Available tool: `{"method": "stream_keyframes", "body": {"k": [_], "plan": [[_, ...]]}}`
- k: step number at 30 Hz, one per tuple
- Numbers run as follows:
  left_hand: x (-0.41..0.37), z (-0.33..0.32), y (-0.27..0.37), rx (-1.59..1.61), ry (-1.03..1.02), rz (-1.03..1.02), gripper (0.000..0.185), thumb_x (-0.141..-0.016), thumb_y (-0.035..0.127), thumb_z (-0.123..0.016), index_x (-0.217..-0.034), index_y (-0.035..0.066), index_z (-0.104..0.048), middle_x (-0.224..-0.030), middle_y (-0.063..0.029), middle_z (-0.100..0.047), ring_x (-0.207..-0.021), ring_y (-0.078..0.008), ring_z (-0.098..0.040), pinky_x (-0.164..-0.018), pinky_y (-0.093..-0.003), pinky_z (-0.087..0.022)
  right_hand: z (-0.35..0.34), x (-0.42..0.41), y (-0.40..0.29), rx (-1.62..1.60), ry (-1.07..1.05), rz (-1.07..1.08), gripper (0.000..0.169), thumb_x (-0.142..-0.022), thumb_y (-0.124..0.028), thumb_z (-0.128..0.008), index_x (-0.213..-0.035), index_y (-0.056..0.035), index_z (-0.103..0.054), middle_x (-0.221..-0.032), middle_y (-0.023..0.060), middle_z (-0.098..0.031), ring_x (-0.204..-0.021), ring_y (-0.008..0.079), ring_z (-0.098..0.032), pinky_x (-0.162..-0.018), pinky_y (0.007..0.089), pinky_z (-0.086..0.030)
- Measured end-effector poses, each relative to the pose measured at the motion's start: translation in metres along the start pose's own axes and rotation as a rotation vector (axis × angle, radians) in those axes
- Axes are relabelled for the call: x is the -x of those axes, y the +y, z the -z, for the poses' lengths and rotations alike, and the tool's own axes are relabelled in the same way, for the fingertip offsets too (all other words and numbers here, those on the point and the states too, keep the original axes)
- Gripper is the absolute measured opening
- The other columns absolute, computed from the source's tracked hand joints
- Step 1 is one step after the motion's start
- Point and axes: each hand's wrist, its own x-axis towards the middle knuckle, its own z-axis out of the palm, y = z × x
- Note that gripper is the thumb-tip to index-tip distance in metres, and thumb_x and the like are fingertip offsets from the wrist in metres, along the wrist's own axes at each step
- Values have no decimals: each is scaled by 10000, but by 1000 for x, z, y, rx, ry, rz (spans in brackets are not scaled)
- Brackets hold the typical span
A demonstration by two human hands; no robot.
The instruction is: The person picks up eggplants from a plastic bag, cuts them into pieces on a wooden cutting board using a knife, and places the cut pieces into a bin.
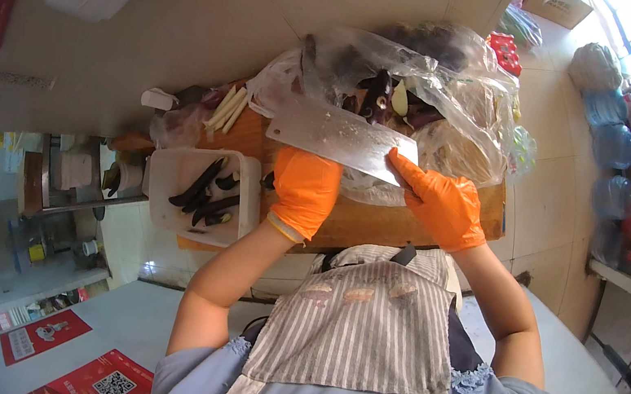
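Observation:
A broad Chinese cleaver (340, 138) is gripped in my right hand (444, 208), with a finger laid along the blade and the handle hidden by the orange glove. The blade lies flat to view and reaches left, above my left hand (304, 192). That hand, also in an orange glove, has its fingers curled out of sight below the blade. A dark eggplant end (268, 180) shows at its left edge; whether the hand holds it is hidden. Beyond the blade, eggplants (377, 96) lie in an opened clear plastic bag (467, 100). A white plastic tub (255, 206) at left contains several dark eggplants (198, 183).
The wooden board (360, 229) lies under bag and hands. Pale peeled stalks (229, 108) rest at its far left, near a small white cup-like object (159, 98). Blue water jugs (614, 145) line the right side. Shelving (71, 177) stands at left.

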Motion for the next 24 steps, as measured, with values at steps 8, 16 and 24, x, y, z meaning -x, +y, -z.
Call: {"method": "stream_keyframes", "body": {"k": [8, 16, 24], "plan": [[1, 10, -4, 56, -137, -43, 300, -824, 226, -818, -1101, 123, -766, -964, -128, -756, -838, -389, -721, -729, -514, -563, -2, 6, 22, 93, -29, -11, 637, -959, -182, -665, -1574, -327, -580, -911, 72, -741, -817, 297, -731, -726, 436, -525], [-10, 13, -7, 154, -337, 56, 295, -778, 237, -836, -1044, 127, -774, -909, -122, -745, -834, -371, -728, -718, -508, -563, -1, -7, 57, 78, 46, 93, 604, -965, -253, -683, -1556, -344, -594, -938, 123, -753, -807, 352, -727, -730, 473, -538], [-2, 18, 2, -32, -222, -64, 386, -771, 227, -843, -1129, 122, -744, -968, -117, -739, -856, -379, -728, -725, -491, -562, 7, -12, 33, -75, -13, 77, 638, -940, -227, -694, -1561, -330, -592, -1030, 126, -771, -848, 362, -730, -774, 462, -564]]}}
